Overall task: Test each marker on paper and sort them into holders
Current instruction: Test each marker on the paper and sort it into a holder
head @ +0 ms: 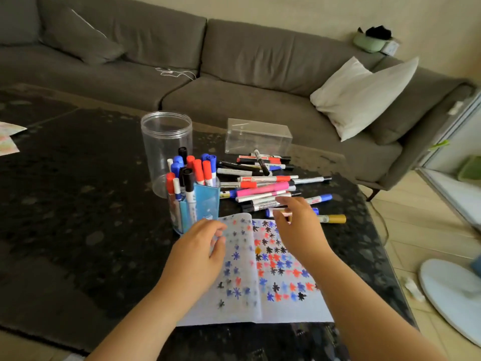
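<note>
The right hand (296,225) is reaching, fingers loose and grasping nothing, toward the marker pile (270,188) lying just beyond it, far right on the worktop (78,204), long axes mostly left-right. The left hand (200,254), released, is resting on the paper (260,282). Three holders: blue holder (200,207) holding roughly a dozen markers, empty clear jar (166,142), clear box (257,138).

A grey L-shaped sofa (234,82) is running along a pale cream wall (286,9), with a grey cushion (80,37) leaning in its left corner and a white pillow (364,97) resting against its right arm. A dark speckled table (78,191) is filling the foreground, catching soft daylight on its glossy top. Beige floor tiles (406,230) are showing at the right, where a round white base (453,295) is standing and a glass door frame (458,126) is letting in light.
</note>
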